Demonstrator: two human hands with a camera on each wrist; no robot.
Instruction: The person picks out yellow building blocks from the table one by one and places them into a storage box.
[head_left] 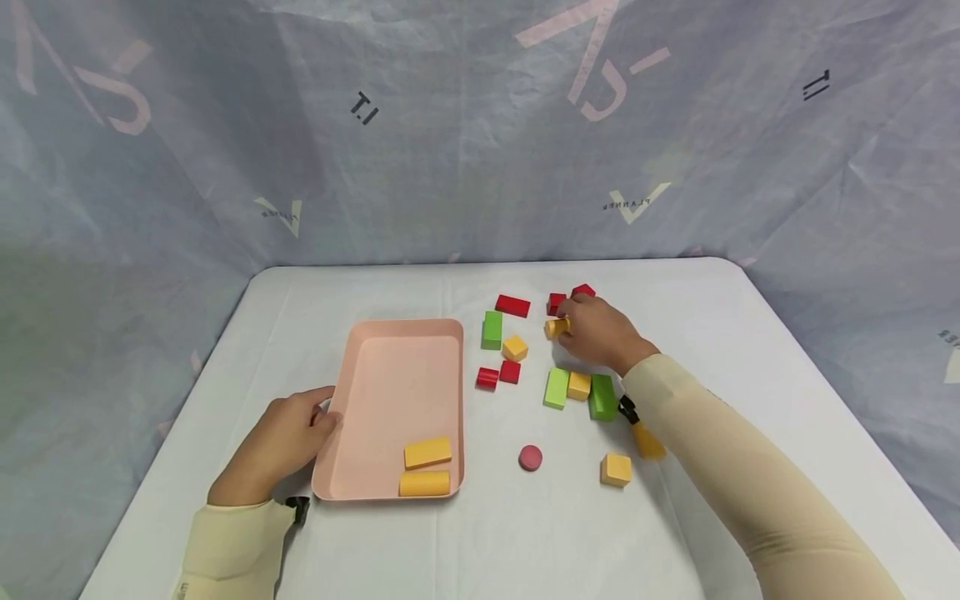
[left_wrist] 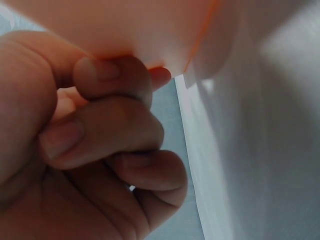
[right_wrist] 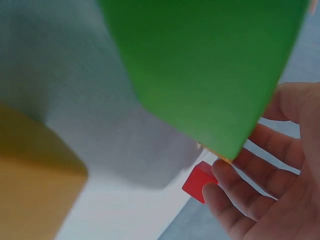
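My left hand [head_left: 288, 433] grips the left rim of a pink tray [head_left: 390, 375], thumb over the edge; the left wrist view shows curled fingers [left_wrist: 110, 130] against the tray wall [left_wrist: 150, 30]. Inside the tray's near right corner lie a yellow rectangular block [head_left: 427, 452] and a yellow cylinder [head_left: 424, 483]. At the far right of the table my right hand [head_left: 600, 333] pinches a small yellow cylindrical block [head_left: 555, 328]. Just beyond those fingers are two red blocks [head_left: 556, 303]. In the right wrist view a green block [right_wrist: 210, 65] hides most of the held piece.
Between tray and right hand lie a red flat block [head_left: 513, 306], a green block [head_left: 492, 330], a yellow cube [head_left: 515, 347] and two small red pieces [head_left: 487, 378]. Nearer are green and yellow blocks [head_left: 579, 386], a pink disc [head_left: 530, 457] and another yellow cube [head_left: 616, 470].
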